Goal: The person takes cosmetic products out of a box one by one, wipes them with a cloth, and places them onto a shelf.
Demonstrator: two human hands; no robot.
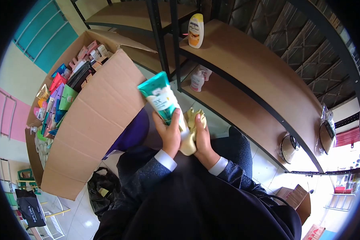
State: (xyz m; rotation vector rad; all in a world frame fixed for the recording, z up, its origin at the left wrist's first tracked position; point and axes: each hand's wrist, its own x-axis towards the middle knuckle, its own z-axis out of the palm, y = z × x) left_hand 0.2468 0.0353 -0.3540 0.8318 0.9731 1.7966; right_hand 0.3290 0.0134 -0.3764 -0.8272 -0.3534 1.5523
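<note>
A green and white tube (161, 98) is in my left hand (170, 132), its fingers wrapped round the lower part, with the flat green end pointing up and left. My right hand (204, 140) is closed on a crumpled yellowish cloth (189, 145), which lies against the bottom of the tube. Left of my hands stands a large open cardboard box (96, 116) full of colourful packages and tubes (70, 94). A yellow and white bottle (195, 31) stands upright on the upper shelf in front of me.
Brown shelves (264, 70) on black frames run from the front to the right. White pump bottles (197, 80) stand on the lower shelf. Wrapped bowl-like items (289, 148) sit at the right end. A black plastic bag (103, 190) and a small box (296, 200) are on the floor.
</note>
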